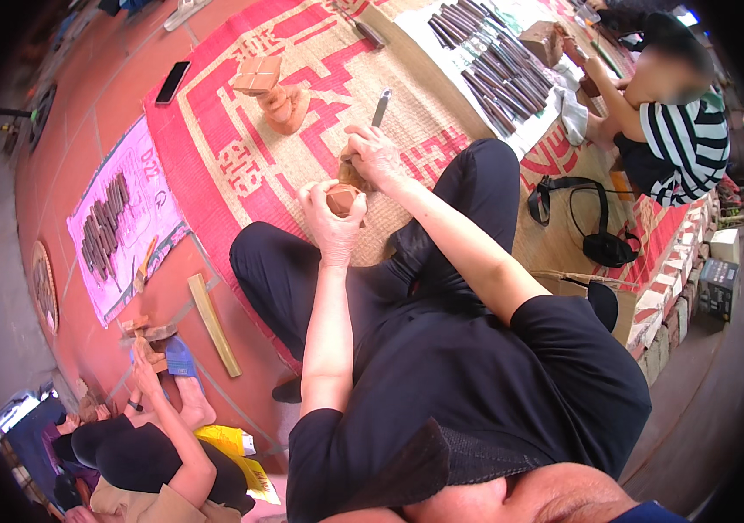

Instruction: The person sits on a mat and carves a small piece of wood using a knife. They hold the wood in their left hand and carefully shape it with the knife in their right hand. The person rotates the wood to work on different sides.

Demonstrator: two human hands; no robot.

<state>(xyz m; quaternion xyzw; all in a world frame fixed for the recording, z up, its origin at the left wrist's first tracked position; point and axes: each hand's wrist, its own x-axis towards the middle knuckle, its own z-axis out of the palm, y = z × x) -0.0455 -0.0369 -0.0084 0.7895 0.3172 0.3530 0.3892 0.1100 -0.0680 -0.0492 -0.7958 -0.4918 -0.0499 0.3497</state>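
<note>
Cradled in the closed left hand (330, 216), a small reddish-brown carved wooden piece (342, 200) is kept above the lap, near the woven red-and-tan mat's (319, 96) near edge, so it stays steady. The right hand (376, 155) is wrapped shut around a metal-bladed carving chisel (380, 109), angled down for cutting. A larger tan wooden figure (278, 96) stands mid-mat.

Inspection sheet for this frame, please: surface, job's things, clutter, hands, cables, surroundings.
Surface: red-patterned woven mat on a red floor.
Job's things: small brown wood piece in the left hand; chisel in the right hand.
Clutter: carved figure, phone, rows of chisels, wooden slat.
Hands: both closed on their items.
Cables: nothing seen.
Surroundings: two other people seated, black bag.
</note>
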